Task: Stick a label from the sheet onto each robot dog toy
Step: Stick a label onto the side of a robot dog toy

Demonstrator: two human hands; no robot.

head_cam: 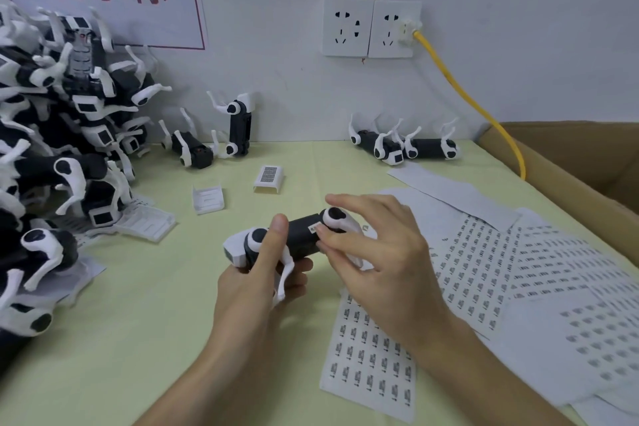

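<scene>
At far left, a big heap of robot dog toys (58,135) piled vs. the wall, black bodies w/ white legs sticking out; a few white plastic covers (147,223) lie at its foot. Next over, two loose toys (214,135) near the wall, one propped upright. Two small white cover pieces (238,188) sit on the green table (138,339) just ahead of them.

Centre: your left hand (257,282) grips the robot dog (301,237) from below, thumb up over its side, toy held above the table. Your right hand (373,252) pinches a small label (315,227) onto the black body, other fingers spread loose.

Behind, two more toys (404,145) by the wall under the sockets (371,28); yellow cable (477,107) plugged in.

Right: label sheets (477,273) overlapping on the table, one sheet (370,356) under your right wrist. Far right, cardboard box (567,162), open; contents not visible from this angle.
</scene>
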